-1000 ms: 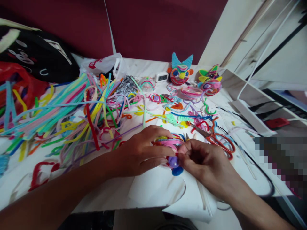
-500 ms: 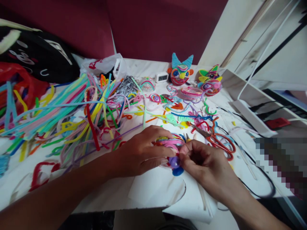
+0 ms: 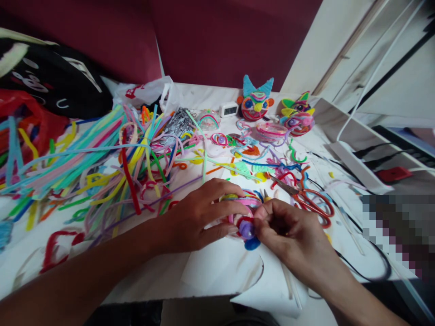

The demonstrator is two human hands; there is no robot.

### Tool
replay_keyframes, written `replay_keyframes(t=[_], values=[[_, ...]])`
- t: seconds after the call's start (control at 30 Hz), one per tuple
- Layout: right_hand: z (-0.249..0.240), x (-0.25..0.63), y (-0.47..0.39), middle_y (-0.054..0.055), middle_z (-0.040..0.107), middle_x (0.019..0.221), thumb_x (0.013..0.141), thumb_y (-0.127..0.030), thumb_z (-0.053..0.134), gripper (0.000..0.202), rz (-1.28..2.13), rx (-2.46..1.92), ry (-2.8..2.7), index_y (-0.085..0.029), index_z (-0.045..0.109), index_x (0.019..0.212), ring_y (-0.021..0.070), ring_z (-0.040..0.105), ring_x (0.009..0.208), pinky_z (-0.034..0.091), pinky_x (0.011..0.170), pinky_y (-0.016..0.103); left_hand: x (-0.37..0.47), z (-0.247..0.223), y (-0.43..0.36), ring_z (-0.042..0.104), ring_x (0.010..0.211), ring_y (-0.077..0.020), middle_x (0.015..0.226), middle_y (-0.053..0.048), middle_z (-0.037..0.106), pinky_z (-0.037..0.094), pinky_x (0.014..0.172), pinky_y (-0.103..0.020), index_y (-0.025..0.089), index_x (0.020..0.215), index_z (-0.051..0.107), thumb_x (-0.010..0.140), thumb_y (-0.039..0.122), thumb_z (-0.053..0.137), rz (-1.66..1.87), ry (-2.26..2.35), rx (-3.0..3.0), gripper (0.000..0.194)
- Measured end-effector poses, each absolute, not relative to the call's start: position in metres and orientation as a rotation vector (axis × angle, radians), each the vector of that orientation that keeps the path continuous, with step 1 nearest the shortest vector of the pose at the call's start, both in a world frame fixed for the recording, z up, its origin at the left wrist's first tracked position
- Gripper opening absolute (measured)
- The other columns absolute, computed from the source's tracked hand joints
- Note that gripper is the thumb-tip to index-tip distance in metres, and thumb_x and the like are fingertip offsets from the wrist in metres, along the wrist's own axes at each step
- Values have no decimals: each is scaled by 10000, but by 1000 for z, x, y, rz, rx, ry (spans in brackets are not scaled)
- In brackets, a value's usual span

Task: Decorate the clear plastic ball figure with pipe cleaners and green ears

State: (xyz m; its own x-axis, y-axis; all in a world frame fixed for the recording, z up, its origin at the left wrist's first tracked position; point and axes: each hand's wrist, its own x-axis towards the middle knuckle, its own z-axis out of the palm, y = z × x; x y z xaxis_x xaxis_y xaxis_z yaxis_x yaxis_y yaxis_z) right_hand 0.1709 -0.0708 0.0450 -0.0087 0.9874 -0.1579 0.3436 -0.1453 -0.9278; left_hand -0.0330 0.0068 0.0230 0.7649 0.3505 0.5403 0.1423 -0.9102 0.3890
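Near the table's front edge sits a round pipe-cleaner craft (image 3: 246, 199), with pink, yellow and red strands, a purple coil bearing a shiny bead-like centre, and a blue disc at the bottom. My left hand (image 3: 207, 215) steadies it from the left, fingers curved over its side. At its right edge my right hand (image 3: 288, 226) pinches thumb and forefinger together beside the purple coil; what lies between those fingertips is hidden. Orange-handled scissors (image 3: 311, 201) lie just beyond my right hand, blades pointing away to the left.
Loose pipe cleaners (image 3: 84, 158) cover the table's left side. At the back stand a mask-like craft with blue horns (image 3: 255, 106), another decorated craft (image 3: 299, 115) and a small white digital clock (image 3: 229, 110). A power strip (image 3: 360, 167) and cables lie on the right.
My left fingers have shifted and spread slightly, so more of the red strand around the purple coil shows. My right hand stays pinched in nearly the same place.
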Motion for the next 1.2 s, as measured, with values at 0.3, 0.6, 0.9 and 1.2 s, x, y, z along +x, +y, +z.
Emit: replay_keyframes(t=[0.3, 0.6, 0.9, 1.2], values=[[44, 170, -73, -42, 551, 592, 766, -223, 592, 43, 1142, -1571, -1435, -190, 599, 739, 77, 476, 511, 378, 456, 181, -33, 22, 7, 563, 1125, -235, 1243, -144, 585, 507, 963, -406, 187, 1131, 636, 939, 252, 550, 897, 363, 2637, 221], [42, 168, -75, -45, 545, 613, 772, -151, 572, 71, 1062, -1553, -1476, -203, 575, 724, 79, 490, 520, 390, 475, 189, -33, 25, 7, 566, 1136, -235, 1247, -137, 590, 511, 955, -396, 202, 1118, 640, 944, 264, 542, 898, 363, 2647, 210], [42, 169, -77, -48, 551, 613, 776, -144, 580, 80, 976, -1552, -1517, -203, 594, 723, 77, 501, 515, 396, 475, 181, -33, 23, 7, 561, 1132, -234, 1249, -137, 584, 502, 965, -403, 201, 1123, 637, 935, 250, 557, 891, 363, 2644, 211], [41, 170, -75, -44, 547, 618, 776, -150, 574, 79, 1025, -1527, -1500, -202, 586, 718, 81, 500, 524, 398, 479, 190, -32, 26, 8, 560, 1146, -223, 1260, -121, 584, 476, 990, -392, 213, 1108, 649, 936, 227, 551, 887, 337, 2656, 199]])
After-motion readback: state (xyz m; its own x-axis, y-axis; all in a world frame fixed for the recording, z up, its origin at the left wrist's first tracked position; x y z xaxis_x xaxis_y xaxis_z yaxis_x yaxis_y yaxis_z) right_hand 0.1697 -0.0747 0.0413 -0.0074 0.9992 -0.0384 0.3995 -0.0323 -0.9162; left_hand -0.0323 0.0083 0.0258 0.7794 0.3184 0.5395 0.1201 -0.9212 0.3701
